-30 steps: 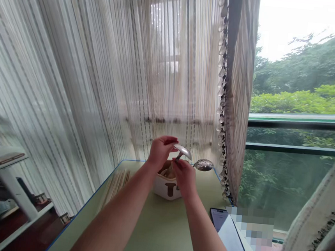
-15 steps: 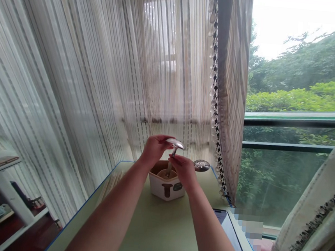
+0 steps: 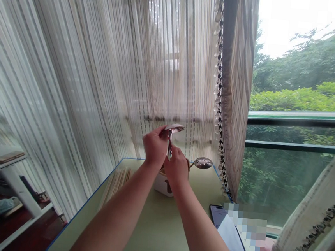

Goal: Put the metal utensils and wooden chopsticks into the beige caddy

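My left hand (image 3: 154,147) pinches the bowl end of a shiny metal spoon (image 3: 170,136), held upright above a white holder with a brown mark (image 3: 162,184). My right hand (image 3: 177,168) is closed round the spoon's handle just below, covering most of the holder. A second metal utensil with a round perforated head (image 3: 203,162) leans out of the holder to the right.
The holder stands at the far end of a pale green table with a blue edge (image 3: 153,222). Wooden chopsticks (image 3: 117,181) lie left of it. A phone (image 3: 229,236) lies at the near right. Striped curtains (image 3: 102,69) hang behind; a white shelf (image 3: 2,165) stands left.
Both hands have raised the spoon and turned it from slanted to nearly upright. My right hand has come in front of the holder. The camera view shifted slightly.
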The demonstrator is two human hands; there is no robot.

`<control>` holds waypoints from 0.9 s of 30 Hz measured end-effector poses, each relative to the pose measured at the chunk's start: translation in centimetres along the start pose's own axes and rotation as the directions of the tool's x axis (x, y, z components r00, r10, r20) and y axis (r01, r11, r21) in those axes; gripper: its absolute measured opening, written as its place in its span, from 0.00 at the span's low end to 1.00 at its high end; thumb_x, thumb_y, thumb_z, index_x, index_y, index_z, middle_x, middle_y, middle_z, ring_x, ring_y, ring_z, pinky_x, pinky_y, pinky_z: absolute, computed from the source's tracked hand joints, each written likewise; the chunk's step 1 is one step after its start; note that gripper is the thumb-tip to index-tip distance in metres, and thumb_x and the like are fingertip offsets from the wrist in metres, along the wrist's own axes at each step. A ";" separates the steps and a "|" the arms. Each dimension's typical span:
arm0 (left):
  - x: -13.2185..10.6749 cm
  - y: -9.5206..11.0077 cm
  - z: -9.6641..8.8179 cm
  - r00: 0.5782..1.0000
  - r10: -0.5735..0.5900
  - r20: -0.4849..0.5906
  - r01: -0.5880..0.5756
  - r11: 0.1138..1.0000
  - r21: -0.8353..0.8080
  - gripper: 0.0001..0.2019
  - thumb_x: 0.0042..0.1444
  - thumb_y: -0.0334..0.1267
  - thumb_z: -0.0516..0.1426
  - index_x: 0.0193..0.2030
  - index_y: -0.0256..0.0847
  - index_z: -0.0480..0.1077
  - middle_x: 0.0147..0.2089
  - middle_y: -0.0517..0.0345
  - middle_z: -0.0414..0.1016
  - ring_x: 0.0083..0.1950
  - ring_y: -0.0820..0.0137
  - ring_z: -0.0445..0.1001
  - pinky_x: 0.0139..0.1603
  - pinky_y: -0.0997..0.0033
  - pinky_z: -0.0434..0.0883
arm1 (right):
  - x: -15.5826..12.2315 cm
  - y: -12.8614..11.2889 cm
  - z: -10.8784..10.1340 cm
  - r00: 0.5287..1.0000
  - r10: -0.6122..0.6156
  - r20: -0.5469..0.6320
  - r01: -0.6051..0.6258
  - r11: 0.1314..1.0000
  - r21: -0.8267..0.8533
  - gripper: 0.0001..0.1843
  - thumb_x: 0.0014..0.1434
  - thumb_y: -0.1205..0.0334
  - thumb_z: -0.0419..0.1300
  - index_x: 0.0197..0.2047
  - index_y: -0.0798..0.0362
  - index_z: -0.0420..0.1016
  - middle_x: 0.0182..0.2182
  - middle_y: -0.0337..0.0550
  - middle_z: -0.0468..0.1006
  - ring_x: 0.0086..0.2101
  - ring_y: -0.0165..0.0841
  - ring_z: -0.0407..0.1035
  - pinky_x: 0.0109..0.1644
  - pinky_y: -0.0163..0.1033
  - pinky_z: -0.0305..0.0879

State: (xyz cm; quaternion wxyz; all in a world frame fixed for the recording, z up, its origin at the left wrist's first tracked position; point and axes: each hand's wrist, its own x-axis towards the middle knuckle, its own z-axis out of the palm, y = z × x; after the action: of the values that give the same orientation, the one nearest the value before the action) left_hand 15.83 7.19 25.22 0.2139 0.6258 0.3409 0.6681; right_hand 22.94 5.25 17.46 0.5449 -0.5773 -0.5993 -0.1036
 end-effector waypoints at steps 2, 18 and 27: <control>-0.3 0.2 0.1 0.993 0.076 -0.093 -0.067 0.993 0.100 0.13 0.52 0.42 0.56 0.41 0.40 0.76 0.35 0.53 0.78 0.35 0.65 0.75 0.35 0.71 0.68 | 0.2 0.0 0.0 1.000 -0.008 0.019 0.008 1.000 -0.013 0.18 0.58 0.62 0.49 0.50 0.56 0.69 0.38 0.51 0.76 0.35 0.39 0.69 0.36 0.39 0.61; 0.1 0.2 1.6 0.993 0.114 -0.039 -0.114 0.993 -0.004 0.12 0.47 0.40 0.60 0.38 0.39 0.76 0.33 0.54 0.78 0.34 0.68 0.75 0.38 0.70 0.70 | 1.5 2.9 -0.8 0.995 -0.104 0.003 0.104 0.993 -0.061 0.21 0.59 0.62 0.48 0.53 0.55 0.69 0.33 0.49 0.77 0.33 0.35 0.69 0.38 0.37 0.62; 1.1 -1.0 1.6 0.915 -0.021 0.402 0.103 0.978 -0.182 0.20 0.41 0.37 0.64 0.44 0.37 0.73 0.37 0.53 0.77 0.37 0.68 0.74 0.40 0.69 0.70 | 0.8 5.6 -1.7 0.986 -0.161 0.049 0.159 0.986 0.051 0.20 0.60 0.62 0.48 0.54 0.53 0.69 0.37 0.48 0.77 0.36 0.35 0.69 0.41 0.38 0.64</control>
State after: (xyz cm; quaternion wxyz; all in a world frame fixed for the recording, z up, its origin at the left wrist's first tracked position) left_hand 17.07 8.95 25.18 0.3615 0.7126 0.2415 0.5506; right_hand 28.54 6.19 15.85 0.5322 -0.5168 -0.6602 -0.1175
